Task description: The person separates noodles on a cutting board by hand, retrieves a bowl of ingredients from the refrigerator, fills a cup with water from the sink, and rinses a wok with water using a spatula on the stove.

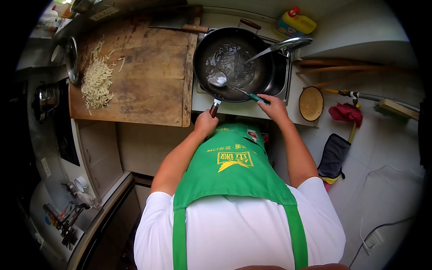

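Observation:
My left hand [206, 122] is closed around the dark red handle [215, 108] of a black wok [264, 74]. Clear liquid, probably water, ripples in the wok [231, 58]. Between the fingers of my right hand [273, 108] is the green handle of a metal spoon [217, 79], whose round bowl sits inside the wok near its left side. A shiny metal piece [290, 44] leans over the right rim, its long thin end reaching down into the wok; its exact kind is unclear.
Left of the wok, a wooden board [148, 76] carries a pile of pale shreds [97, 80] and a cleaver [173, 21] at its back edge. A yellow bottle [294, 24] stands behind right. A round tan-coloured bowl [311, 103] sits at the right counter edge.

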Demonstrator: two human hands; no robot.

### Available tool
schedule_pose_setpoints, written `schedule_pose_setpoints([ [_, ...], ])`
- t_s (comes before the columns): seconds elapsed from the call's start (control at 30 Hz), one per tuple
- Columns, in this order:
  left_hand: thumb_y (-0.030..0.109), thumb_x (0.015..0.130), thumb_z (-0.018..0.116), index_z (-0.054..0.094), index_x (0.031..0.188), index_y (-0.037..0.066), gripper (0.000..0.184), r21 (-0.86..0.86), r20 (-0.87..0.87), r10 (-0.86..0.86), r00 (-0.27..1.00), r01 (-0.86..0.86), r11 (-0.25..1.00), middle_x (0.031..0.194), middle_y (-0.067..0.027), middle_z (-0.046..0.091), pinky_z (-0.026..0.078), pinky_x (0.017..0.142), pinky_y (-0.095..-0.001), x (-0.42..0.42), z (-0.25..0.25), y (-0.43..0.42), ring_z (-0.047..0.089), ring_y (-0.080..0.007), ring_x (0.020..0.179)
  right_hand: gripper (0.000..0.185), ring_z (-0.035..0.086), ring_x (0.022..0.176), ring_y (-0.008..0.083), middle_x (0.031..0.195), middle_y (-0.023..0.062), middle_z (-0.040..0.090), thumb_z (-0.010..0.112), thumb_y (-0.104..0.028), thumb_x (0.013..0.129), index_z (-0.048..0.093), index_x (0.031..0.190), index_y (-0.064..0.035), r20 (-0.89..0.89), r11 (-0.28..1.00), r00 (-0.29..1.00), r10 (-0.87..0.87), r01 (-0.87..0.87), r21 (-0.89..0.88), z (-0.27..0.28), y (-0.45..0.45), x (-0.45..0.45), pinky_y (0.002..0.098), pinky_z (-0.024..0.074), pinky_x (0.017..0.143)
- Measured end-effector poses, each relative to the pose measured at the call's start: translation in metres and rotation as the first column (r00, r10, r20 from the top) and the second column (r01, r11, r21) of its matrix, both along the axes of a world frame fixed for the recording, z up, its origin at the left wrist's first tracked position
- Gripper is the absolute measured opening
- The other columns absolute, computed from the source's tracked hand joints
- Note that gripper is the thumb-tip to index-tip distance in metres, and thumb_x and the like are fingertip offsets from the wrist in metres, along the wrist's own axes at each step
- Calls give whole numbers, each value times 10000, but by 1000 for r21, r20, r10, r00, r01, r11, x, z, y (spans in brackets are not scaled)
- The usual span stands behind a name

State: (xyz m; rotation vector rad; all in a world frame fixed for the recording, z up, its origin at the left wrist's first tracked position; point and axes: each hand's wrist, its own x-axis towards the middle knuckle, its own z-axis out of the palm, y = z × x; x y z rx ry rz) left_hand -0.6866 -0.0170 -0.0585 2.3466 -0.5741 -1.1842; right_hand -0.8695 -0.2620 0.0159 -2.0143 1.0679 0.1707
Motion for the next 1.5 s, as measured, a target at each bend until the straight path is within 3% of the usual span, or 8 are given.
schedule_pose_setpoints([
  [0.27, 199, 766, 616, 608, 1020, -9, 329, 0, -26, 14, 1000, -14, 1000, 905, -249, 669, 499, 798, -477, -1, 1, -2, 646, -411, 881, 337, 677, 836, 318, 947, 160, 698, 687, -271, 816, 694, 1136, -166, 42, 980, 999, 5, 3, -197, 44, -10, -30, 358, 523, 744],
  [0.63, 187, 768, 601, 615, 985, -1, 287, -49, 10, 48, 999, -48, 998, 876, -263, 659, 497, 779, -499, -7, -3, 0, 642, -421, 870, 440, 650, 827, 361, 879, 183, 674, 664, -296, 846, 573, 1241, -125, 56, 998, 997, 50, -52, 47, -20, 49, 25, 417, 501, 752],
  [0.7, 177, 763, 600, 619, 985, 12, 277, -61, 40, 47, 998, -44, 997, 867, -262, 659, 500, 780, -511, -8, -17, 6, 641, -428, 864, 457, 653, 723, 238, 830, 128, 668, 646, -274, 874, 548, 1258, -46, 139, 980, 989, 39, -65, 188, -59, 55, 39, 366, 508, 710],
  [0.73, 181, 767, 602, 615, 984, 3, 281, -53, 2, 67, 998, -66, 996, 860, -261, 659, 503, 782, -508, -6, -5, 5, 644, -425, 855, 442, 599, 629, 156, 769, 69, 632, 621, -255, 909, 529, 1298, -65, 214, 961, 977, 5, -64, 268, -78, 58, 48, 313, 491, 586],
  [0.8, 168, 777, 596, 605, 990, 15, 263, -51, -9, 70, 998, -70, 996, 906, -237, 663, 503, 786, -502, -8, -4, 8, 642, -412, 880, 344, 511, 543, 93, 724, 11, 570, 586, -242, 947, 535, 1248, -83, 15, 840, 985, -170, 137, 526, -40, 68, 87, 254, 413, 457],
  [0.9, 151, 786, 588, 603, 979, 16, 236, -69, 11, 73, 997, -72, 995, 895, -228, 662, 501, 780, -500, -11, -8, 8, 642, -410, 874, 192, 418, 508, 47, 709, -37, 480, 553, -233, 976, 522, 1112, -101, 21, 644, 915, -403, 267, 717, -44, 69, 116, 202, 337, 408],
  [1.3, 173, 776, 588, 620, 966, 8, 254, -81, 27, 67, 997, -64, 995, 894, -249, 664, 500, 784, -513, -9, -11, 7, 638, -427, 872, 198, 438, 532, 66, 714, -14, 493, 527, -235, 980, 528, 861, -78, 30, 541, 718, -695, 495, 680, -58, 63, 88, 227, 398, 428],
  [1.5, 172, 779, 594, 612, 964, -9, 259, -35, 28, 27, 999, -26, 999, 884, -259, 665, 503, 775, -503, -7, -7, 1, 643, -428, 853, 225, 460, 574, 77, 793, 18, 528, 473, -179, 992, 532, 1132, -11, -63, 440, 697, -714, 517, 734, -14, 78, 23, 240, 436, 464],
])
